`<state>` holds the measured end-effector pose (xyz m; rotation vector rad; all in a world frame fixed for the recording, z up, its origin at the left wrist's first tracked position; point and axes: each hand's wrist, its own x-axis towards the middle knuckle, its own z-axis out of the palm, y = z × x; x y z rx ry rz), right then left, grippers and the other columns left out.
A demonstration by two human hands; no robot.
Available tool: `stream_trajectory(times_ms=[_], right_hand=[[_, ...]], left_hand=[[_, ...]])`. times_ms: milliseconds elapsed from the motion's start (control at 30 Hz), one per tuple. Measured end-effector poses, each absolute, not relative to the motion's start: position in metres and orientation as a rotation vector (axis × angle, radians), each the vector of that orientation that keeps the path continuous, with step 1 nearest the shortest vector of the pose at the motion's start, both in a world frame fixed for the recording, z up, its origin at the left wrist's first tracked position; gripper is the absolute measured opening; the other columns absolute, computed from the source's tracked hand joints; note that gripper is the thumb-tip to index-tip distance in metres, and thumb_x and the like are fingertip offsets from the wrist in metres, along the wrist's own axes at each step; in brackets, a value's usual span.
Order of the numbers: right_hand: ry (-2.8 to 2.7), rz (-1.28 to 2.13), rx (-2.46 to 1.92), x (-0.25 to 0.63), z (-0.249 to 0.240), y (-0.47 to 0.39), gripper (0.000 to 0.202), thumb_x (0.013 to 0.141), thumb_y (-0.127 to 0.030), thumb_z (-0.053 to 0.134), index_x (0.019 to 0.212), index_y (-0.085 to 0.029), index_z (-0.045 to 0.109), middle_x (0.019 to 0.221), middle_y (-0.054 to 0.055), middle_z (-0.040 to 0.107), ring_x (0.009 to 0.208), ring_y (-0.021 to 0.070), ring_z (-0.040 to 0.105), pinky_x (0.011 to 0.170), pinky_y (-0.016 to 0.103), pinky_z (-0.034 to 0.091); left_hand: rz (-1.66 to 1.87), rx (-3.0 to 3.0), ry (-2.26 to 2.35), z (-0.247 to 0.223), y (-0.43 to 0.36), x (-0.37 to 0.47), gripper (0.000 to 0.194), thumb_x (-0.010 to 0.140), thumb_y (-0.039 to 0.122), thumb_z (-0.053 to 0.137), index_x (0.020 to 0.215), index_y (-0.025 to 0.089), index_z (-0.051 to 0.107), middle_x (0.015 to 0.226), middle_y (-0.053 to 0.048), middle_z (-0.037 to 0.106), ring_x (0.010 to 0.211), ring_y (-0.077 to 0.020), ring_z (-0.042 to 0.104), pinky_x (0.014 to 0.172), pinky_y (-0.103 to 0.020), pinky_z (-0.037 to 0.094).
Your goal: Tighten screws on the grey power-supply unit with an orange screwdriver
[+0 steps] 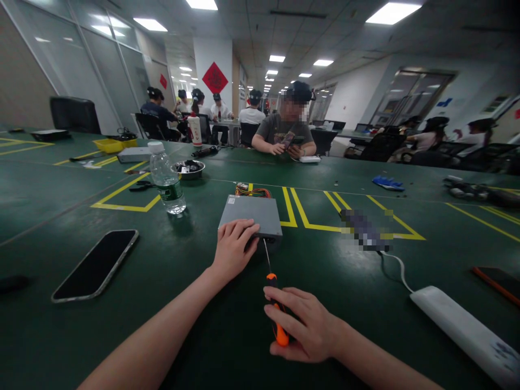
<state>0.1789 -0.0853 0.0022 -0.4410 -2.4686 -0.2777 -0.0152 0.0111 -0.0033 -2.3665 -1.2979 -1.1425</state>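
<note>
A grey metal box (254, 208) with bundled coloured wires (260, 192) at its far side lies on the green table (195, 336). My left hand (236, 246) rests on the near left part of its top, fingers bent over the near edge. In my right hand (303, 324) is an orange and black screwdriver (281, 331), gripped by the handle between thumb and fingers. Its thin shaft points away from me, and the tip meets the near face of the box. The exact spot under the tip is too small to make out.
Left of the box stand a water bottle (168, 184), a metal bowl (190, 169) and a phone (97, 265). On the right lie a white power strip (459, 327) with a cable and a blue item (388, 183). Across the table sits a person (286, 132) holding a phone.
</note>
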Motion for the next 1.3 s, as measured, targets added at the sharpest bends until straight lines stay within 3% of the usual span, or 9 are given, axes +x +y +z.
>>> stream_trajectory(times_ms=[233, 1300], right_hand=[[-2.428, -0.379, -0.435, 0.195, -0.002, -0.089, 0.033, 0.091, -0.036, 0.037, 0.103, -0.009, 0.053, 0.097, 0.018, 0.064, 0.081, 0.0202, 0.064, 0.068, 0.032, 0.052], [-2.370, -0.325, -0.488, 0.195, -0.002, -0.086, 0.032, 0.090, -0.035, 0.041, 0.103, -0.008, 0.054, 0.101, 0.019, 0.062, 0.091, 0.0210, 0.061, 0.070, 0.032, 0.052]], left_hand=[[-1.136, -2.373, -1.305, -0.004, 0.011, -0.015, 0.025, 0.085, 0.027, 0.050, 0.110, 0.027, 0.054, 0.117, -0.001, 0.059, 0.110, -0.0203, 0.048, 0.090, -0.039, 0.032], [-1.133, -2.374, -1.292, -0.003, 0.011, -0.016, 0.027, 0.084, 0.026, 0.051, 0.111, 0.027, 0.054, 0.117, -0.003, 0.059, 0.109, -0.0216, 0.048, 0.088, -0.039, 0.034]])
